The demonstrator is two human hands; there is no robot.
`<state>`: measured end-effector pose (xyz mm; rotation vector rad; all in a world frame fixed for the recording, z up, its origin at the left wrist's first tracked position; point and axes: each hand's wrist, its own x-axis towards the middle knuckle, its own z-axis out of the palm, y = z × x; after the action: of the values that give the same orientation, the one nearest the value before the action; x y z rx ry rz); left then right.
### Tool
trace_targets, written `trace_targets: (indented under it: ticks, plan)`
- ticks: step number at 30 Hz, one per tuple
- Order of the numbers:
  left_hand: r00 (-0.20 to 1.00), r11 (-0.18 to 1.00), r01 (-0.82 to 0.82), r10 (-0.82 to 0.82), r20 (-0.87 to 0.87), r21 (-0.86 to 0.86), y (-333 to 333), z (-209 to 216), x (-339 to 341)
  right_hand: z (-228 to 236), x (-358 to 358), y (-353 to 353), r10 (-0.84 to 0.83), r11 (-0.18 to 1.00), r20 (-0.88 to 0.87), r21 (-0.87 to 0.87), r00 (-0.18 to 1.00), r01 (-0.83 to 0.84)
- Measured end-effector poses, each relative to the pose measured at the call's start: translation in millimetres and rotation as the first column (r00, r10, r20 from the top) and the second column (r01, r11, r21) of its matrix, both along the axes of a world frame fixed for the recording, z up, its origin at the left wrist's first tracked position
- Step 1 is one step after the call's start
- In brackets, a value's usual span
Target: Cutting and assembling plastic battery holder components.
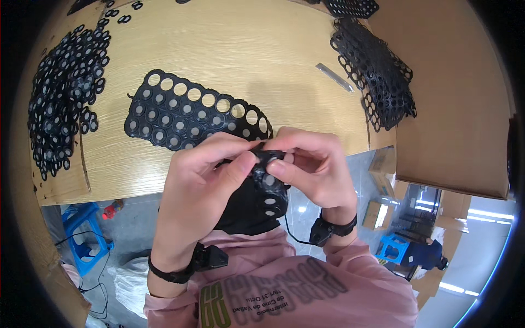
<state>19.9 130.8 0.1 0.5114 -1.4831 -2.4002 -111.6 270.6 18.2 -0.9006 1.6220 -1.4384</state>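
Observation:
A black rubber-like sheet [180, 116] of joined rings lies on the table, its right end hanging over the near edge towards me. Round open holes line its far side, while the other rings show pale grey centres. My left hand [202, 175] is closed, thumb and fingers pinching the sheet near that right end. Close beside it, my right hand [314, 164] also pinches the sheet, thumb on top. Whatever small part lies between the fingertips is mostly hidden.
Loose black rings with grey centres [65, 87] are heaped on the table's left. Holed black sheets [374, 71] are piled at the right, near a thin clear strip [334, 77]. Brown cardboard [448, 98] borders the table. A blue stool [85, 235] stands on the floor at left.

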Motion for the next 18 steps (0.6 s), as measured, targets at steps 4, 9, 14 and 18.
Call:
trace_targets:
  ticks: [4,9,14,18]
  plan:
    - [0.999,1.0,0.001,-0.001,0.038,-0.012,-2.9,4.0,-1.4,-4.3,-9.2,12.3,-0.05,0.996,0.085,-0.076,0.995,0.056]
    - [0.966,0.937,-0.259,0.252,-0.059,-0.236,-24.3,0.4,-3.9,7.6,-33.4,35.1,-0.164,0.985,-0.034,-0.069,0.986,0.161]
    - [0.807,0.594,-0.445,0.591,-0.012,-0.671,-104.2,-3.7,16.8,11.1,-75.3,56.9,-0.18,0.961,-0.16,0.182,0.971,0.208]
    - [0.657,0.334,-0.328,0.753,0.04,-0.884,-164.1,-6.4,34.1,-0.1,-105.4,64.8,-0.198,0.901,-0.411,0.282,0.89,0.33]
